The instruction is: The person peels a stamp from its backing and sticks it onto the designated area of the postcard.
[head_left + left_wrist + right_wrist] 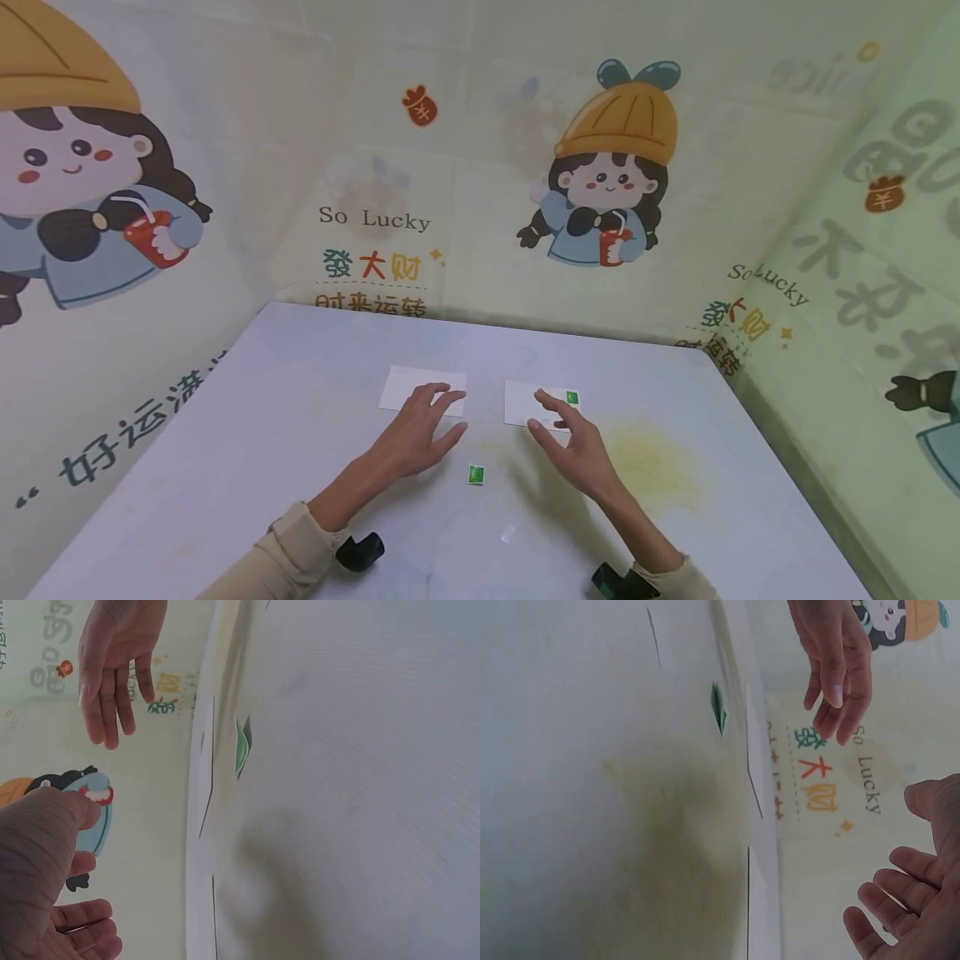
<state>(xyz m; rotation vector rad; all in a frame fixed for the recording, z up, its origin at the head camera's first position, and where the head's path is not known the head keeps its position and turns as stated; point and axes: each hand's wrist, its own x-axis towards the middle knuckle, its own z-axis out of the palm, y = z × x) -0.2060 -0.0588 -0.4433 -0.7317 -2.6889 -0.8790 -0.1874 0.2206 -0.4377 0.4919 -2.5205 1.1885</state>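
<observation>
My left hand [417, 435] hovers over the near edge of a blank white card or envelope [397, 387], its fingers loosely bent and holding nothing. Beside it, my right hand [579, 454] is held in the air near a second white card or envelope [516, 402], also holding nothing. This second one bears a green stamp [572, 397] at its upper right corner. Between the hands and closer to me, a loose green stamp [476, 475] lies on the table. In the left wrist view the loose stamp [241, 748] looks slightly curled, its edge lifted off the surface.
The white table [247, 467] runs back to a printed cloth wall [480, 167], with another printed wall [862, 275] along the right. A small clear, shiny scrap [507, 534] lies in front of the loose stamp. A yellowish patch [652, 462] marks the tabletop at right.
</observation>
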